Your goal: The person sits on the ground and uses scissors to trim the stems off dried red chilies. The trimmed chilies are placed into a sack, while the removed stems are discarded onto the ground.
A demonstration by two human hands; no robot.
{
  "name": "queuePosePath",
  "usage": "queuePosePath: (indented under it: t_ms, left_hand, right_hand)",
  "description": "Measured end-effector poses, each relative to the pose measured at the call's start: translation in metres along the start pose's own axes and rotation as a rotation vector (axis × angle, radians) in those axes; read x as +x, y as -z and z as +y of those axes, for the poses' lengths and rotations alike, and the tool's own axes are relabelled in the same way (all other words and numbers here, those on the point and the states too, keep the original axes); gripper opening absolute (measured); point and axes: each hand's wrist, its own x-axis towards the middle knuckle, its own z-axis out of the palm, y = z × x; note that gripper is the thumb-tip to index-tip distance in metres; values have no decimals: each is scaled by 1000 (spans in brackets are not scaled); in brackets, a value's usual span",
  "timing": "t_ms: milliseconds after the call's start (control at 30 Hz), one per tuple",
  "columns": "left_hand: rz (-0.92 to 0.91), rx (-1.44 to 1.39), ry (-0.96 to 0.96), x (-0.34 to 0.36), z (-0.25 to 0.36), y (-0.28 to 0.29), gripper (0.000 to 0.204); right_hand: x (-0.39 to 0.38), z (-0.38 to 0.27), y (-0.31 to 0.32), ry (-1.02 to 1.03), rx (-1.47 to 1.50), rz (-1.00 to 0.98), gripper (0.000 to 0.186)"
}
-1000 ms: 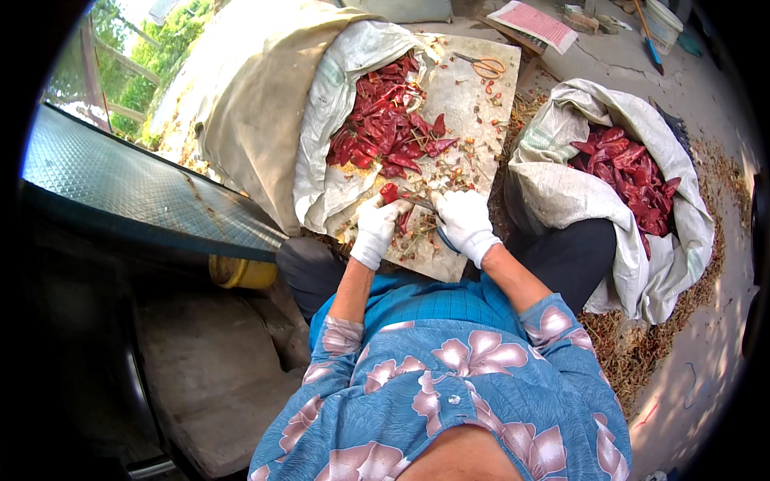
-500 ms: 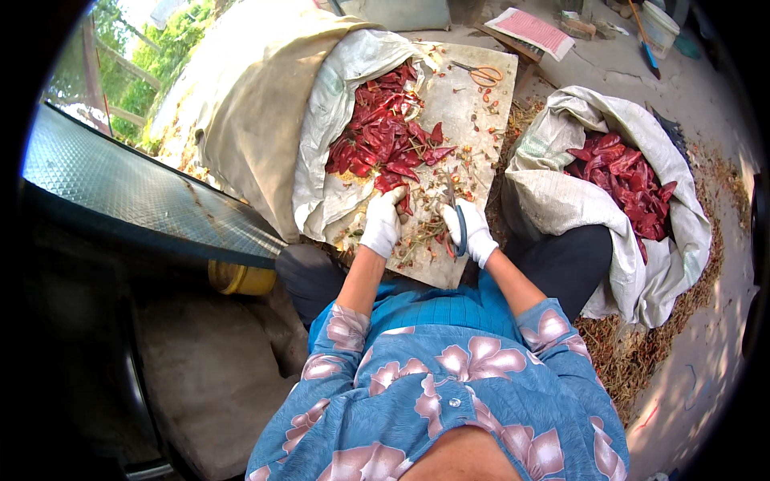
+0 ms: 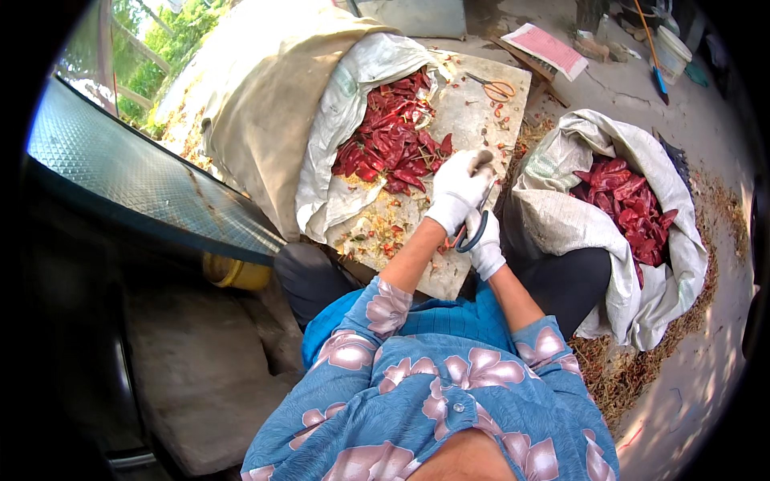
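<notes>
Right hand (image 3: pixel 487 250), white-gloved: grip closed around blue-handled scissors (image 3: pixel 475 232), blades pointing forward. Left hand (image 3: pixel 459 192), also gloved, just ahead, over board (image 3: pixel 473 112); fingers curled, fingertips near blades; cannot tell whether grip holds anything. Dried red chillies (image 3: pixel 393 132) heaped at mouth of left sack (image 3: pixel 269 120), spilling onto board left of left hand. More chillies in white woven sack (image 3: pixel 569 220), to right. Orange-handled scissors (image 3: pixel 497 90) lie on board's far part. Stem and seed scraps (image 3: pixel 377 236) on board's near left.
</notes>
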Motion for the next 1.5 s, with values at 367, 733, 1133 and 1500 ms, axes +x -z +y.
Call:
queuePosePath:
  t_ms: [367, 733, 1133, 1500]
  left_hand:
    - [-157, 782, 485, -39, -144, 44, 45]
    - [91, 437, 614, -85, -163, 68, 60]
    - [163, -29, 359, -126, -120, 81, 33]
    - [133, -21, 241, -130, -110, 73, 34]
  right_hand:
    - [-14, -35, -15, -153, -79, 58, 27]
    - [-32, -25, -15, 674, -1251, -59, 36]
    - [-56, -53, -32, 537, -1631, -290, 30]
    - [-61, -58, -34, 472, -1555, -358, 29]
